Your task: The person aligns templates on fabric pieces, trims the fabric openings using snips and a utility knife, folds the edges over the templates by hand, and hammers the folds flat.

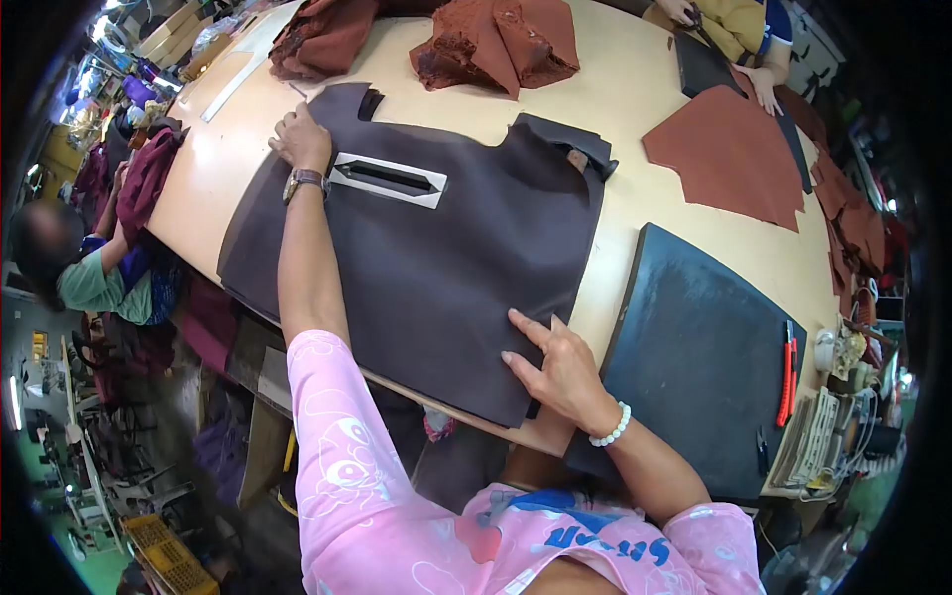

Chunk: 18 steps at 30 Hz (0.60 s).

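Dark brown fabric pieces (426, 278) lie stacked flat on the table in front of me. My left hand (299, 139), with a watch on its wrist, rests at the stack's upper left edge, fingers apart. Near the lower right corner my right hand (555, 367) lies on the top layer, thumb and fingers spread. Beside my left hand, a white rectangular frame (432, 198) sits on the fabric, with a long dark pointed shape (387, 178) inside it. Small dark folded pieces (565, 142) stick out at the stack's upper right.
A dark cutting board (694, 347) is at right, bearing red-handled cutters (786, 372) and small snips (762, 449). Rust-brown pieces (729, 159) lie beyond. Crumpled rust bundles (496, 45) are at the back. One person's hand (764, 89) works upper right; another person (109, 283) handles maroon cloth (151, 178) at left.
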Tool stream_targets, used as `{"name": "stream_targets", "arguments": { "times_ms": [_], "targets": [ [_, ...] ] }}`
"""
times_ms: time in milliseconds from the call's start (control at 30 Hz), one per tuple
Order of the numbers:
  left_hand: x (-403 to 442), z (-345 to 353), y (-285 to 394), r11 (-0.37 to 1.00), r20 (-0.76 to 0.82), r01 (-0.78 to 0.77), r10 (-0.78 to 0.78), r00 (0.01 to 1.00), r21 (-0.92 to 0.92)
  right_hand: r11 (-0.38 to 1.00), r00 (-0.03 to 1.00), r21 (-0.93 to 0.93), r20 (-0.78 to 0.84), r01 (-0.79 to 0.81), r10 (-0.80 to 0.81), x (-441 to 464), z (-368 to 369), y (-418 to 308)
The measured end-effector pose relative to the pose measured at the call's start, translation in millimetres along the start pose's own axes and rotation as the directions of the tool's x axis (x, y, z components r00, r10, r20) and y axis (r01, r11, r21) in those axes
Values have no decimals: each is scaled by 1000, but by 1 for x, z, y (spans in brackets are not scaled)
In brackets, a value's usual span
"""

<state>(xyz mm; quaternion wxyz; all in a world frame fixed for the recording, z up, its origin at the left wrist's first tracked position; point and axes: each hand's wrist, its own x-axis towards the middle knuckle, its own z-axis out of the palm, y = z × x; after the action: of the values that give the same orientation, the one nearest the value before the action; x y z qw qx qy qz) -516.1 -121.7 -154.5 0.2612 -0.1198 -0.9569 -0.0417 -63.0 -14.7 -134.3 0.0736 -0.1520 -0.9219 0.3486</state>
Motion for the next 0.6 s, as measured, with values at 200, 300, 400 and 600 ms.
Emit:
{"name": "stream_targets", "arguments": {
  "times_ms": [200,300,400,600],
  "targets": [
    [-44,-40,10,917,-118,-212,182,976,-339,995,1000,100,-5,-5,5,1,0,0],
    [-93,-69,34,835,-130,-399,379,916,-378,996,990,28,116,-83,80,2,-6,-3],
    [-141,-100,65,684,-92,-525,563,821,-507,964,993,240,1,-112,115,2,-4,-4],
    [-171,-68,82,732,20,-541,601,799,-414,843,877,524,-453,119,158,18,-8,29]
  ]
}}
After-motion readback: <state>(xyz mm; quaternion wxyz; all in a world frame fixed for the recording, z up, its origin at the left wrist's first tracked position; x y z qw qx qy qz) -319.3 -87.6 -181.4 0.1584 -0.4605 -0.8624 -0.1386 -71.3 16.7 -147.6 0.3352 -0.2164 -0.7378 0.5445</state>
